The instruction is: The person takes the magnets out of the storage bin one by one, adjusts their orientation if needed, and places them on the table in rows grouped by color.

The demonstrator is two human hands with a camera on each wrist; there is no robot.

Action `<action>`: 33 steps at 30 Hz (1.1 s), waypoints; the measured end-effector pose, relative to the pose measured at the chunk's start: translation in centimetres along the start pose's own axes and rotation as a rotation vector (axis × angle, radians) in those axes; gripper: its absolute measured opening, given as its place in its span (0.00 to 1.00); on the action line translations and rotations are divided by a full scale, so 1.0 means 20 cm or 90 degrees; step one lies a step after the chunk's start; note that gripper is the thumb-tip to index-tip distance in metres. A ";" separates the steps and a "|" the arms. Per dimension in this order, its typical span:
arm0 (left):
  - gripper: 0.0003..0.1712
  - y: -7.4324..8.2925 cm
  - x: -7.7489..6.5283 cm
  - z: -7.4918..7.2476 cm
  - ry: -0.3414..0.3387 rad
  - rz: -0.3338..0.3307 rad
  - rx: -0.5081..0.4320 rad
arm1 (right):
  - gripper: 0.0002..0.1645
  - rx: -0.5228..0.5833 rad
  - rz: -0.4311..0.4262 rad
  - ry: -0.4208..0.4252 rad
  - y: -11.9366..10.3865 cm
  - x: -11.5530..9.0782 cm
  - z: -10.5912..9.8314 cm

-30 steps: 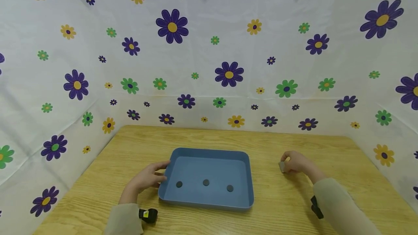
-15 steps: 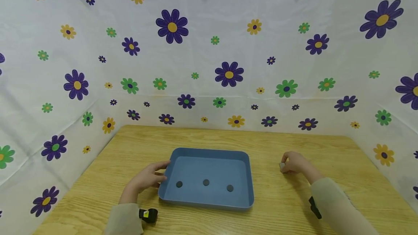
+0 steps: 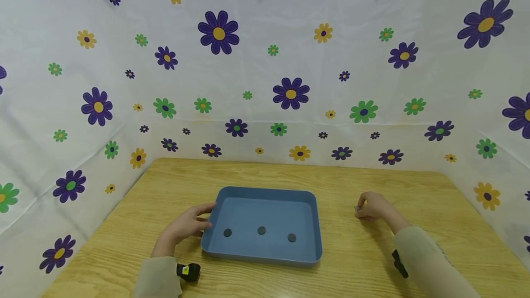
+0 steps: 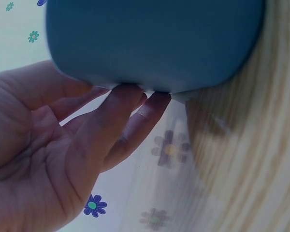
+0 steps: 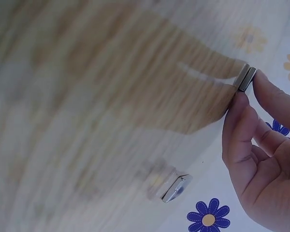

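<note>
My left hand [image 3: 188, 225] rests its fingertips against the left wall of a blue tray [image 3: 265, 260]; in the left wrist view its fingers [image 4: 128, 101] touch the tray's outer side. Inside the tray lie three dark grey discs: a left disc [image 3: 227, 232], a middle disc [image 3: 261, 230] and a right disc [image 3: 291, 237]. On the right, my right hand [image 3: 374, 207] pinches a small silver rectangular block [image 5: 247, 79] between thumb and fingers, low at the table top. Its exact kind cannot be told.
Another small silver piece [image 5: 176, 188] sits on the wooden table [image 3: 265, 176], seen in the right wrist view and not visible in the head view. A white cloth with printed flowers [image 3: 248, 68] stands round the back and sides of the table.
The silver block in my right hand shows less of its face than a second ago, as if turned. My right forearm has shifted slightly left. Left hand, tray and discs stay put.
</note>
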State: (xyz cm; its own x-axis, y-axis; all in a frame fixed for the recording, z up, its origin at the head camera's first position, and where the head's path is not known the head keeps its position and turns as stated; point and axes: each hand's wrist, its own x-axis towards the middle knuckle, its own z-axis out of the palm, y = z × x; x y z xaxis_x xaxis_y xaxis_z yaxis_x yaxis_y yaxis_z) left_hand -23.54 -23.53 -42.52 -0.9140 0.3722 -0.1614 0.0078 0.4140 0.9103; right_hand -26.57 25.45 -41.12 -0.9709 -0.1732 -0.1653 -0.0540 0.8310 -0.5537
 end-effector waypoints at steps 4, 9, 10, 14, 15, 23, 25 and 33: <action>0.32 0.01 0.00 0.00 0.002 -0.001 0.001 | 0.13 0.003 0.000 -0.004 0.00 0.00 0.00; 0.32 0.00 0.00 0.00 0.002 -0.002 0.006 | 0.16 -0.034 -0.008 -0.004 -0.01 -0.01 -0.01; 0.32 0.00 0.00 0.00 0.001 -0.001 0.006 | 0.16 -0.049 -0.015 -0.003 -0.01 -0.01 -0.01; 0.33 0.00 0.00 0.00 0.001 -0.001 0.006 | 0.19 -0.083 -0.044 0.013 -0.03 -0.01 -0.05; 0.33 0.00 0.00 0.00 0.001 -0.002 0.005 | 0.20 -0.086 -0.049 0.019 -0.04 -0.01 -0.07; 0.33 -0.01 0.00 0.00 0.002 0.000 0.006 | 0.24 -0.044 -0.073 0.036 -0.10 -0.06 -0.16; 0.33 -0.01 0.00 0.00 0.000 0.000 0.003 | 0.24 -0.036 -0.076 0.037 -0.11 -0.07 -0.16; 0.33 -0.01 0.00 0.00 -0.007 0.006 -0.004 | 0.25 -0.036 -0.096 0.040 -0.15 -0.09 -0.15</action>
State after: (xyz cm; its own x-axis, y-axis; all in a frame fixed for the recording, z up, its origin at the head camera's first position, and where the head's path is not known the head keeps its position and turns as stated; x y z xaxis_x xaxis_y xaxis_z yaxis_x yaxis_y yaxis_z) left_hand -23.61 -23.59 -42.74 -0.9093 0.3857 -0.1564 0.0143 0.4045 0.9144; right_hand -25.46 24.91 -36.76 -0.9632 -0.2669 -0.0312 -0.2123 0.8269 -0.5207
